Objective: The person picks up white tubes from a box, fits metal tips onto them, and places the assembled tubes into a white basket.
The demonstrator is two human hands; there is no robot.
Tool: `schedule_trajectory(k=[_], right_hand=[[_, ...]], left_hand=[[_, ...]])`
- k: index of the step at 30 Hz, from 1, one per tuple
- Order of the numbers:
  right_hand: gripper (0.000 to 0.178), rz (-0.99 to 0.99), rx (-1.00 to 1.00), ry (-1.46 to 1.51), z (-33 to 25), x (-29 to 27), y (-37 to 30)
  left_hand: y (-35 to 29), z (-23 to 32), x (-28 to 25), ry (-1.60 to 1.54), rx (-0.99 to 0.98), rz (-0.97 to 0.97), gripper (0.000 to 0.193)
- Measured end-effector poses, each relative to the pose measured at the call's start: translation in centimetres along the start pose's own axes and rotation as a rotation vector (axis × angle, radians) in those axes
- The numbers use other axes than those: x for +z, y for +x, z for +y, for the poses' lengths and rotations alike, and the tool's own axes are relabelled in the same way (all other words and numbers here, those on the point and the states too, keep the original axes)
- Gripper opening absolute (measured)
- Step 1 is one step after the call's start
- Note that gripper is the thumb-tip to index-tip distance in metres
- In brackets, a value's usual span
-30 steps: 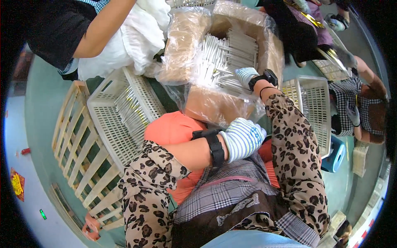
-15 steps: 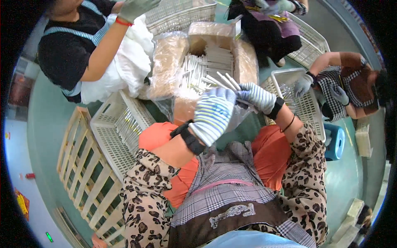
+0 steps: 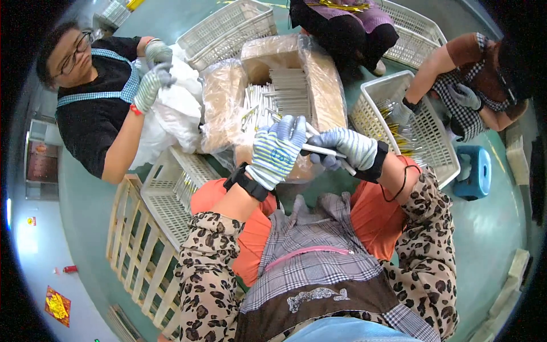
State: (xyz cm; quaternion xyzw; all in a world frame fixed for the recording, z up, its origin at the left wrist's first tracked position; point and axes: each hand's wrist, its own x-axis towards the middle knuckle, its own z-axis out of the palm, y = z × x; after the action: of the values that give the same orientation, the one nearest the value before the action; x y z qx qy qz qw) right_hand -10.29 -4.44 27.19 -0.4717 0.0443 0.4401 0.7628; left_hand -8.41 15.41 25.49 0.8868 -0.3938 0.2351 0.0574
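Both my hands wear striped knit gloves and meet above my lap. My left hand (image 3: 278, 153) is closed at the left ends of a few thin white sticks (image 3: 322, 150); its fingertips partly hide them. My right hand (image 3: 350, 147) is wrapped round the same sticks, whose other ends slant out below its fingers toward the lower right. Just beyond my hands stands an open cardboard box (image 3: 272, 52) draped in clear plastic. Many similar white sticks (image 3: 289, 91) lie in it, neatly stacked on the right and jumbled on the left.
White plastic baskets stand at my left (image 3: 165, 191) and right (image 3: 439, 137), both holding thin pieces. A wooden slatted rack (image 3: 137, 245) leans by the left basket. A blue stool (image 3: 474, 171) stands at right. Co-workers sit at left (image 3: 94, 125), far side (image 3: 347, 28) and right (image 3: 456, 80).
My hands have turned the sticks from pointing up and away to slanting down to the right. The left co-worker's gloved hands have come lower. My view has shifted somewhat.
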Motion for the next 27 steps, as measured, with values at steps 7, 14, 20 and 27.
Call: schedule_trajectory(k=[7, 14, 20, 27], right_hand=[[0.020, 0.265, -0.269, 0.384, 0.8, -4.3, 2.8], [0.025, 0.426, -0.508, -0.101, 2.8, 0.2, 4.6], [0.024, 0.234, -0.543, -0.034, 2.7, 0.8, 4.3], [0.048, 0.219, -0.564, -0.087, 0.8, 0.9, 2.4]], left_hand=[[-0.7, -1.2, 0.6, -1.105, -0.841, -0.291, 0.024], [-0.4, 2.1, 2.7, -1.556, -0.795, -0.253, 0.023], [-1.0, 3.2, 3.1, -1.941, -0.627, -0.185, 0.038], [0.8, 3.2, 1.3, -1.880, -0.627, -0.344, 0.033]])
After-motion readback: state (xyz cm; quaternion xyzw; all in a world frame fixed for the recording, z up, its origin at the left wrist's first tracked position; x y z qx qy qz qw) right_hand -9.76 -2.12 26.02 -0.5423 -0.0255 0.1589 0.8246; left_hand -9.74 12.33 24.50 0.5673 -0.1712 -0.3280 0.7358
